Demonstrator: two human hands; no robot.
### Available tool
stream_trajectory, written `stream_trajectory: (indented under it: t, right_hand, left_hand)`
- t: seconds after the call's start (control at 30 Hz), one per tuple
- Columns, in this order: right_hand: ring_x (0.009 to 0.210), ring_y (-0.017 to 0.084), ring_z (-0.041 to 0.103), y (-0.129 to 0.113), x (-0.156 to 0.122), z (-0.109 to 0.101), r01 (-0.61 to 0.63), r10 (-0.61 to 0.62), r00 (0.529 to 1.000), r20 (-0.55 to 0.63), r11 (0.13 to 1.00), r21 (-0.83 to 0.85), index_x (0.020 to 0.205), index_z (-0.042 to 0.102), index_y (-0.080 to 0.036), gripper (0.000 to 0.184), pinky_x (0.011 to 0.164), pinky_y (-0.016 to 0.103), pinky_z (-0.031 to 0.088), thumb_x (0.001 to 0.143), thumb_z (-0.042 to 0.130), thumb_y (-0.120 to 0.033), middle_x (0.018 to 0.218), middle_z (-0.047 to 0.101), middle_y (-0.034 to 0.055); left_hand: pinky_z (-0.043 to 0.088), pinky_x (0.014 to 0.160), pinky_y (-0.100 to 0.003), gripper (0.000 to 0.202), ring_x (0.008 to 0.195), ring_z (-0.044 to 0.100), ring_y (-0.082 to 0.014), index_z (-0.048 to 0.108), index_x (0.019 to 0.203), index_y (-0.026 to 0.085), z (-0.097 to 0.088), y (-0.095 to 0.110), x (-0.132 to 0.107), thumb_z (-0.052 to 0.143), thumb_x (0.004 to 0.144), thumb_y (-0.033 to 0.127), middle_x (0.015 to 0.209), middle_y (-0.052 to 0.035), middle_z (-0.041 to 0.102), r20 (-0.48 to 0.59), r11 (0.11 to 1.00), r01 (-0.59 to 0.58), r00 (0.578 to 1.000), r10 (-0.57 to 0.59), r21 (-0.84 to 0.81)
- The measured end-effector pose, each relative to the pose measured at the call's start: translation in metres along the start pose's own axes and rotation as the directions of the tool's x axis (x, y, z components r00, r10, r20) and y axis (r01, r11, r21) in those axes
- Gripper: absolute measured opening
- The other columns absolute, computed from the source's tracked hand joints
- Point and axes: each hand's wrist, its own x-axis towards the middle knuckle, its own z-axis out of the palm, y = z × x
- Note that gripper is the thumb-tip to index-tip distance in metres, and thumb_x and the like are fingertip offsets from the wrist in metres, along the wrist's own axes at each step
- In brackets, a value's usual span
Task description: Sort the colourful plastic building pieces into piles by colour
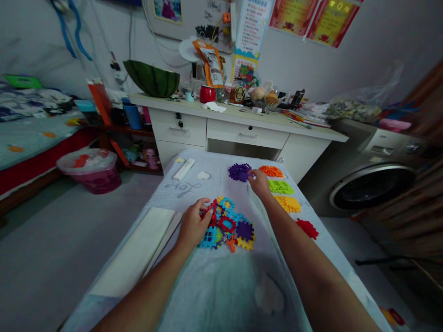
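A mixed heap of coloured interlocking plastic tiles lies in the middle of a table under a pale cloth. My left hand rests on the heap's left side, fingers curled round a red tile. My right hand reaches farther out and touches the edge of a purple tile pile. Sorted piles run along the right: orange, green, yellow and red.
A white remote and a long white box lie on the table's left. Beyond stands a cluttered white desk with half a watermelon. A washing machine is at right, a pink bin and bed at left.
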Motion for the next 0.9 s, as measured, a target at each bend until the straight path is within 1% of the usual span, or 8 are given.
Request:
stream_trajectory:
  t: [0.1,0.23,0.3,0.4,0.47,0.53,0.7,0.9]
  right_hand:
    - [0.09,0.019,0.063,-0.005,-0.032,-0.011,0.095,-0.11,0.976,0.189,0.992,0.085,0.094,0.068,-0.018,0.02,0.084,0.033,0.047,0.079,0.056,-0.016,0.096,0.07,0.0071]
    - [0.09,0.02,0.062,-0.016,-0.076,-0.034,0.195,-0.242,0.836,0.492,0.97,0.146,0.101,0.069,-0.02,0.022,0.081,0.033,0.047,0.079,0.063,-0.023,0.101,0.069,0.0067]
    - [0.095,0.022,0.061,-0.022,-0.095,-0.048,0.225,-0.258,0.768,0.586,0.966,0.131,0.109,0.067,-0.021,0.034,0.085,0.035,0.047,0.076,0.069,-0.027,0.109,0.067,0.0083]
    - [0.104,0.027,0.058,-0.028,-0.118,-0.064,0.25,-0.219,0.724,0.654,0.967,0.047,0.122,0.062,-0.019,0.06,0.091,0.04,0.045,0.066,0.079,-0.033,0.117,0.062,0.0127]
    - [0.108,0.029,0.056,-0.032,-0.13,-0.068,0.268,-0.187,0.72,0.669,0.963,-0.019,0.123,0.06,-0.016,0.064,0.093,0.042,0.043,0.064,0.08,-0.03,0.118,0.06,0.0149]
    - [0.106,0.028,0.056,-0.034,-0.138,-0.069,0.273,-0.169,0.726,0.666,0.961,-0.053,0.12,0.06,-0.014,0.057,0.092,0.04,0.044,0.067,0.076,-0.023,0.116,0.06,0.0148]
    - [0.091,0.02,0.059,-0.035,-0.142,-0.069,0.219,-0.168,0.767,0.62,0.976,-0.007,0.116,0.06,-0.014,0.049,0.083,0.033,0.047,0.069,0.072,-0.017,0.108,0.061,0.011]
    - [0.08,0.014,0.06,-0.021,-0.12,-0.063,0.109,-0.151,0.87,0.469,0.987,0.116,0.119,0.056,-0.018,0.052,0.074,0.029,0.048,0.07,0.074,-0.023,0.11,0.064,0.0072]
  left_hand:
    - [0.047,0.092,-0.041,0.031,0.1,0.061,-0.0229,0.059,0.111,0.021,0.002,-0.005,0.0,0.056,0.081,0.026,0.101,-0.0057,0.065,-0.067,0.997,-0.06,0.996,0.063,0.048]
    - [0.042,0.101,-0.046,0.039,0.116,0.054,-0.0264,0.055,0.119,0.022,0.004,-0.009,-0.001,0.058,0.081,0.025,0.119,-0.0087,0.059,-0.072,0.992,-0.094,0.992,0.101,0.087]
    - [0.042,0.102,-0.047,0.041,0.117,0.053,-0.0273,0.053,0.121,0.022,0.004,-0.009,-0.002,0.058,0.081,0.027,0.121,-0.0092,0.058,-0.03,0.991,-0.095,0.995,0.098,0.099]
    - [0.041,0.103,-0.047,0.046,0.119,0.052,-0.0278,0.051,0.125,0.02,0.005,-0.009,-0.003,0.059,0.081,0.032,0.124,-0.0108,0.057,0.03,0.989,-0.111,0.994,0.108,0.098]
    - [0.041,0.104,-0.046,0.048,0.12,0.051,-0.0277,0.049,0.126,0.019,0.006,-0.008,-0.005,0.059,0.082,0.035,0.125,-0.0113,0.056,0.058,0.987,-0.133,0.99,0.128,0.09]
    - [0.042,0.103,-0.045,0.048,0.12,0.052,-0.027,0.049,0.126,0.02,0.007,-0.007,-0.006,0.059,0.082,0.036,0.125,-0.0108,0.056,0.084,0.984,-0.161,0.984,0.155,0.075]
    - [0.044,0.102,-0.043,0.046,0.116,0.055,-0.025,0.05,0.125,0.019,0.005,-0.002,-0.008,0.059,0.083,0.036,0.124,-0.0106,0.057,0.178,0.98,-0.199,0.965,0.191,0.027]
    - [0.044,0.103,-0.041,0.051,0.119,0.054,-0.0244,0.047,0.129,0.019,0.003,0.003,-0.01,0.06,0.085,0.042,0.128,-0.0109,0.054,0.244,0.975,-0.217,0.944,0.224,-0.056]
